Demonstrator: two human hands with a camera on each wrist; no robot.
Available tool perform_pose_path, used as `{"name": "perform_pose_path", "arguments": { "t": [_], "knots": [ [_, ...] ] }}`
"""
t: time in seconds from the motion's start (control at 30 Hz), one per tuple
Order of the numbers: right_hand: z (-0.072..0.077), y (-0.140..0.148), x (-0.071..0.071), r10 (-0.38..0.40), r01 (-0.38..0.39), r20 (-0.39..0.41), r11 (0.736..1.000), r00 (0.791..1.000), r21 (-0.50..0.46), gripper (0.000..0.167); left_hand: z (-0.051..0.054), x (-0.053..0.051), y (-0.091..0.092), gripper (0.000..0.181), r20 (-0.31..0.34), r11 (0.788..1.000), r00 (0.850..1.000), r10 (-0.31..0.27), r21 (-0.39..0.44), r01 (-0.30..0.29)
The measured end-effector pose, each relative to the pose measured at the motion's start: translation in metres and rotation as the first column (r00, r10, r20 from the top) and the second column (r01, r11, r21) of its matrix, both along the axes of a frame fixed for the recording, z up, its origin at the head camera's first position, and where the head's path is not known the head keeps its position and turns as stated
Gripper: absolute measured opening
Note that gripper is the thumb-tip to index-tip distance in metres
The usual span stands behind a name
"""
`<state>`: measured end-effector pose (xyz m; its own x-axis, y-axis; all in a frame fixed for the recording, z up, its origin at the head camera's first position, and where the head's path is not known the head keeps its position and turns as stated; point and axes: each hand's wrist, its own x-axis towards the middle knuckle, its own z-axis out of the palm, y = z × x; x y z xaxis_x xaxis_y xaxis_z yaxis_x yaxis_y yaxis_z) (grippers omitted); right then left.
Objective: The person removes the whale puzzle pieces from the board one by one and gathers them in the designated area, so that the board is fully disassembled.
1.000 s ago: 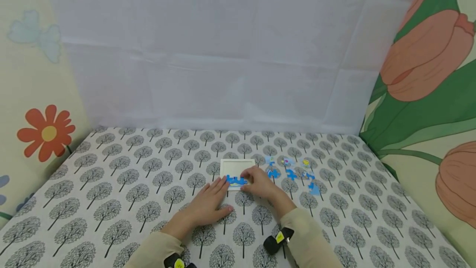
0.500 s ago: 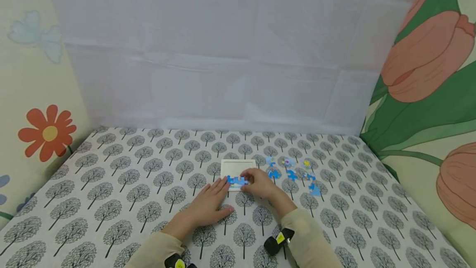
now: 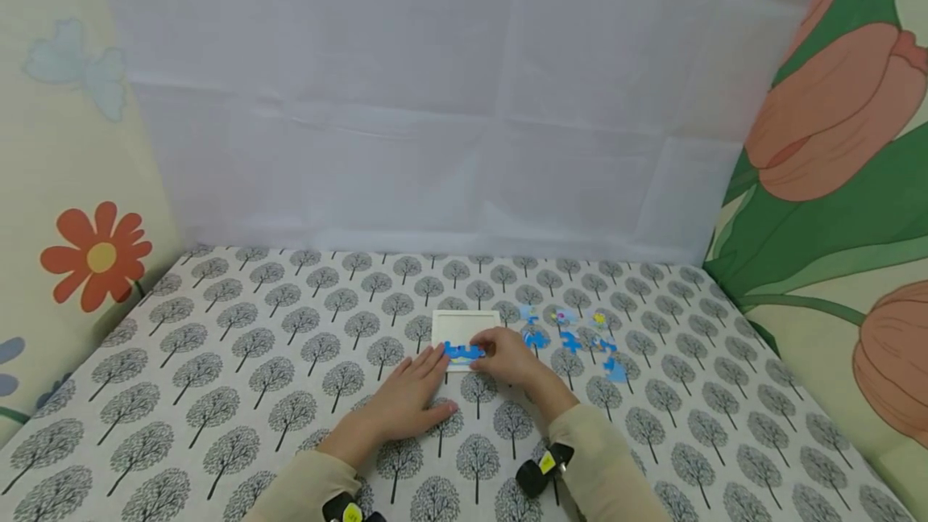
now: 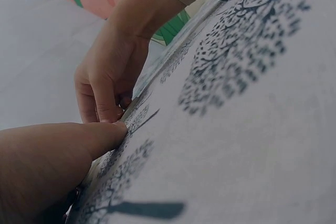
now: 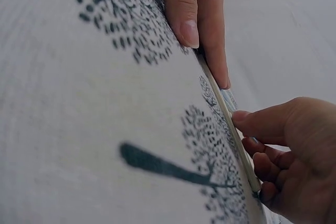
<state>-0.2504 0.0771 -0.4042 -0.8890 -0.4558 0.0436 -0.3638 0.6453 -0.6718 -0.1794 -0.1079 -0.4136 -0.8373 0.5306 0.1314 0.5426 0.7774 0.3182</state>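
A white puzzle frame [image 3: 466,319] lies flat on the cloth, its bottom row filled by joined blue jigsaw pieces [image 3: 457,352]. My left hand [image 3: 408,398] rests palm down with straight fingers, the tips on the frame's left side. At the right end of the row my right hand [image 3: 505,356] pinches a puzzle piece between thumb and curled fingers; its fingers mostly hide that piece. The right wrist view shows this hand [image 5: 304,156] low against the frame's edge [image 5: 245,161]. In the left wrist view the left hand's thumb [image 4: 105,137] lies in front of the right fingers.
Right of the frame several loose pieces are spread, among them a cross-shaped blue one [image 3: 569,341], a yellow-flowered one [image 3: 598,318] and a light-blue one [image 3: 615,370]. The tree-print tablecloth [image 3: 290,417] reaches a white backdrop [image 3: 435,143]; patterned panels stand at both sides.
Both hands stay in place at the frame. Only a slight shift of the whole head view shows; the right fingers remain at the row's right end.
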Motion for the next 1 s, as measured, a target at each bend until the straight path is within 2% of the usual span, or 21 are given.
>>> {"name": "perform_pose_path", "arguments": {
  "t": [0.23,0.5,0.77,1.0],
  "knots": [
    [0.0001,0.0013,0.0000,-0.004,0.004,0.001,1.000,1.000,0.005,0.030,0.0000,0.0008,0.0007,0.067,0.000,1.000,1.000,0.005,0.006,-0.005],
    [0.0016,0.0006,0.0000,-0.008,0.008,0.007,1.000,1.000,0.012,0.030,0.0023,0.0038,0.0002,0.071,-0.028,0.994,0.999,-0.029,0.103,0.031],
    [0.0021,0.0018,0.0000,0.003,-0.003,-0.005,1.000,1.000,0.028,0.030,0.0050,0.0026,0.0029,0.068,0.000,1.000,1.000,0.011,0.007,-0.011],
    [0.0088,0.0048,-0.0002,0.020,-0.020,-0.008,1.000,1.000,0.015,0.027,0.0042,0.0015,0.0022,0.069,-0.008,1.000,1.000,0.022,-0.008,-0.022]
  ]
}}
